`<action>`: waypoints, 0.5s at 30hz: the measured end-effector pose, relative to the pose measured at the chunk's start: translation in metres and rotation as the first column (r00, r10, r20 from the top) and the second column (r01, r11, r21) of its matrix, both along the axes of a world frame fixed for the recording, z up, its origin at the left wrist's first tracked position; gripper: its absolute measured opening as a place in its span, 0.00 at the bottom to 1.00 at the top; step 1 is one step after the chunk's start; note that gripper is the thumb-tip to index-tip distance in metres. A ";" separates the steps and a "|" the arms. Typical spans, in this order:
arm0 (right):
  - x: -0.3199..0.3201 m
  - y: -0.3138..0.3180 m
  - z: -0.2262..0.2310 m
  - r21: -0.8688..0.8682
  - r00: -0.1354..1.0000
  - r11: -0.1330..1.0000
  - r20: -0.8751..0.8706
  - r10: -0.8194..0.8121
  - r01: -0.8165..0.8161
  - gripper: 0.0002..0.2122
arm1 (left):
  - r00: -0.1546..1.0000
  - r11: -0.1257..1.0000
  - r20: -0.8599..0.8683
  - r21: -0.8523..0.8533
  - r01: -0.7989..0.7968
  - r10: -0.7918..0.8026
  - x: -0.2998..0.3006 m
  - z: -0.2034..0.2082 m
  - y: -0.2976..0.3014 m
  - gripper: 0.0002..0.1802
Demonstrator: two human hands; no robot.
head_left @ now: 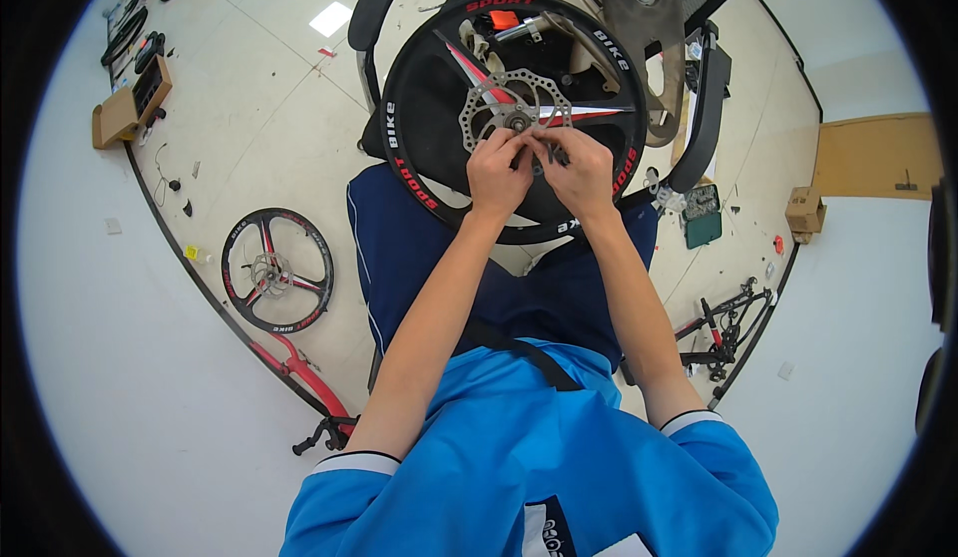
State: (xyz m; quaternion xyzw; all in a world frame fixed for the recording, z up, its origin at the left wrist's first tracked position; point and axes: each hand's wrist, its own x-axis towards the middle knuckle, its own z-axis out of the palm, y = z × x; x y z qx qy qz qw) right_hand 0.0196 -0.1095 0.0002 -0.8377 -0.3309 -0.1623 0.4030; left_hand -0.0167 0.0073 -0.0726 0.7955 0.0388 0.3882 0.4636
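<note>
A black three-spoke bicycle wheel (397, 158) with red and white accents lies over my lap and a black chair seat. At its centre is a silver brake disc (551, 95) around the hub (517, 121). My left hand (497, 173) is closed in a pinch just on the near side of the hub. Beside it my right hand (579, 166) also pinches, its fingertips meeting those of the left. Whatever small piece lies between the fingertips is hidden. Something dark shows under the right hand's curled fingers, too small to name.
Beyond the wheel stands a grey metal stand (639, 53) between curved black armrests (704, 108). A second wheel (324, 278) and a red frame part (311, 382) lie at left. At right are a green tool case (704, 230), a cardboard box (804, 212) and a black bicycle frame (717, 337).
</note>
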 end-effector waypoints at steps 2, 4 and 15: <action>0.000 0.001 -0.001 0.018 1.000 1.000 0.000 -0.011 0.011 0.08 | 1.000 1.000 0.005 0.021 -0.011 0.011 0.000 0.001 0.000 0.05; -0.001 0.004 0.000 0.042 1.000 0.999 -0.012 -0.029 0.029 0.07 | 1.000 0.999 0.008 0.035 -0.024 0.024 0.001 0.002 0.000 0.05; 0.009 -0.028 0.022 0.166 0.951 0.980 -0.304 -0.052 0.107 0.07 | 0.998 0.997 0.005 -0.045 -0.058 0.058 0.004 0.001 -0.005 0.07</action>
